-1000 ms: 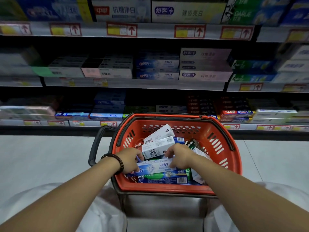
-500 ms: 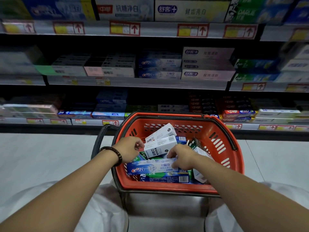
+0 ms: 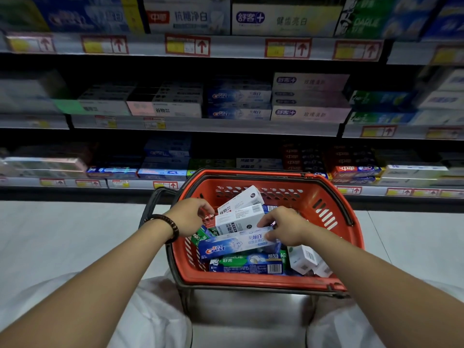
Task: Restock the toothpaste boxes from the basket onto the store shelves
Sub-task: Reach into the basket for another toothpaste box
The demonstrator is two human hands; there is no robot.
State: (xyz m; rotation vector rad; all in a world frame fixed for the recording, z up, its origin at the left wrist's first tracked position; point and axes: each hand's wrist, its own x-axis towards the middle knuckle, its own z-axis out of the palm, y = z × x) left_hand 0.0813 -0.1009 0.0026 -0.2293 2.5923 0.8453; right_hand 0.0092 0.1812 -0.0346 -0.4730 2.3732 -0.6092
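Observation:
A red basket stands in front of me with several toothpaste boxes in it. My right hand pinches the right end of a blue Crest box, which lies tilted on top of a green and blue Darlie box. My left hand, with a bead bracelet on its wrist, has its fingers curled at the left end of a white toothpaste box. Another white box leans just behind it. The store shelves ahead hold rows of toothpaste boxes.
The basket rests on a metal stand between my knees. Its black handle hangs to the left. A matching stack of blue Crest boxes sits on the middle shelf. Pale floor tiles lie on both sides.
My left hand let go of the blue Crest box's left end and moved up to the white box. My right hand raised the Crest box's right end a little.

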